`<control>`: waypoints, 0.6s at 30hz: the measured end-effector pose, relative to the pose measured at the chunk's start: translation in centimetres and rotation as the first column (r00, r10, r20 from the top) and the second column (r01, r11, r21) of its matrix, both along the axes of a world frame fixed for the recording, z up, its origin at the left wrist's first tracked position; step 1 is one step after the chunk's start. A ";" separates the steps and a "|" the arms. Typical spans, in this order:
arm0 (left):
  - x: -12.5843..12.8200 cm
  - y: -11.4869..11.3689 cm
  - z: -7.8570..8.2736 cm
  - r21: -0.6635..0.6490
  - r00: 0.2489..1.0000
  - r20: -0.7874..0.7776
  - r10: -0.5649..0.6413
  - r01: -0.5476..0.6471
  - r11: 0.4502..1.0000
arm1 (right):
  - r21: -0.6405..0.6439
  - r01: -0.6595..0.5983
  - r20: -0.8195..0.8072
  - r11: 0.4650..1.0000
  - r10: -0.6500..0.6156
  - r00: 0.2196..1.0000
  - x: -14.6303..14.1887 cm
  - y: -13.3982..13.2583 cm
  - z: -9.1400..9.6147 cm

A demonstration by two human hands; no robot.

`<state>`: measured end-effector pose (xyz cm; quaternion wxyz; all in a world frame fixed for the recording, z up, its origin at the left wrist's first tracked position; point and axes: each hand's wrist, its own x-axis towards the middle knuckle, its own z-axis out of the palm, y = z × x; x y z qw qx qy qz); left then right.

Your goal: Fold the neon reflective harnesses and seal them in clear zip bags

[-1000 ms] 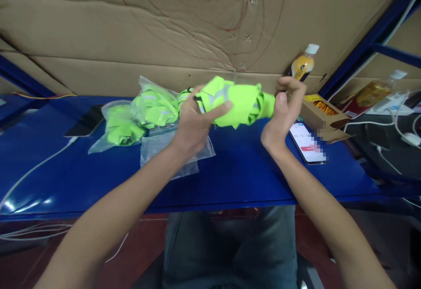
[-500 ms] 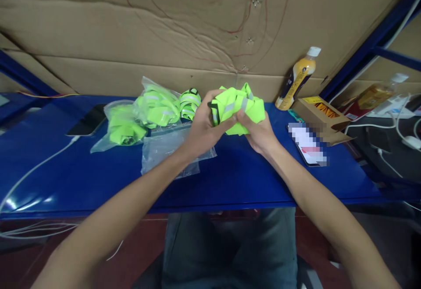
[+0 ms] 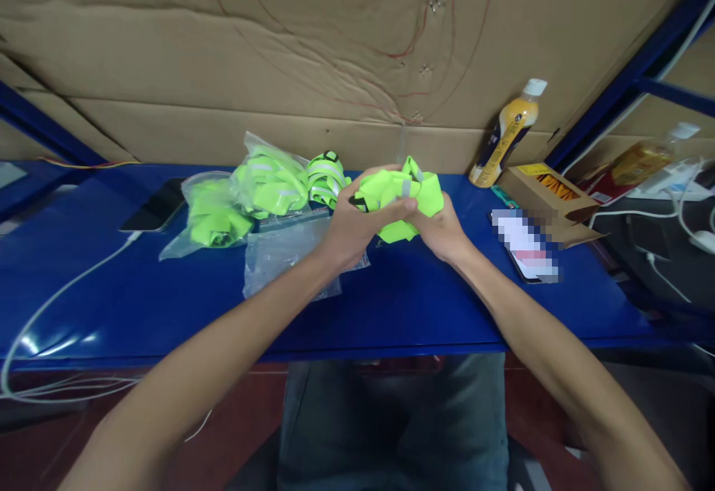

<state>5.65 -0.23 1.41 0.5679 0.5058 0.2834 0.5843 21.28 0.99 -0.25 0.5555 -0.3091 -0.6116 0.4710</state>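
Observation:
Between my two hands is a folded neon-yellow reflective strap bundle with grey bands and a black piece at its left end. My left hand wraps its left side, the thumb laid across the front. On the right side, my right hand grips it, its thumb meeting the left one; its other fingers are behind the bundle. Just left of my left hand sits a rolled reflective strap with a black buckle. Below it, flat clear plastic bags lie partly under my left forearm.
Two bagged neon bundles, one bag in front of another bag, lie left on the blue table. A dark phone is cabled at far left. Right stand a drink bottle, an open carton and a lit phone.
The bundle has been squeezed and turned a little between my hands. My left thumb has slid right across its front, and the black end is now mostly covered.

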 end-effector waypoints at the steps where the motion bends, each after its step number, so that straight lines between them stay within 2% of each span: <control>1: 0.2 -0.2 0.0 -0.016 1.000 0.013 -0.012 0.012 1.000 | 0.027 -0.012 0.046 1.000 0.010 0.999 0.2 0.0 0.1; 3: 0.3 -0.4 0.0 -0.047 0.998 0.042 -0.050 0.052 0.998 | 0.036 0.006 0.094 0.999 -0.009 0.995 0.3 0.0 0.1; 6: 0.3 -0.1 0.1 -0.070 0.997 0.063 -0.033 0.037 0.997 | 0.017 0.171 0.174 0.985 -0.171 0.970 0.4 0.3 0.0; 8: 0.2 0.2 0.2 -0.052 0.996 0.086 0.039 -0.035 0.998 | 0.093 0.335 0.228 0.938 -0.348 0.909 0.6 0.6 -0.1; 10: 0.2 0.5 0.2 -0.011 0.988 0.103 0.119 -0.119 0.993 | 0.244 0.435 0.211 0.867 -0.485 0.849 0.8 0.8 -0.1; 12: 0.3 0.7 0.1 0.006 0.981 0.100 0.167 -0.168 0.986 | 0.432 0.386 0.197 0.815 -0.503 0.841 0.9 0.7 0.0; 14: 0.5 0.8 -0.1 -0.031 0.975 0.100 0.196 -0.194 0.980 | 0.557 0.265 0.247 0.787 -0.462 0.852 0.6 0.6 -0.1; 16: 0.7 0.7 -0.4 -0.081 0.967 0.110 0.228 -0.220 0.972 | 0.557 0.183 0.299 0.810 -0.401 0.866 0.1 0.5 -0.4; 18: 0.9 0.7 -0.9 -0.076 0.957 0.113 0.267 -0.259 0.963 | 0.453 0.157 0.282 0.878 -0.308 0.909 -0.6 0.5 -0.8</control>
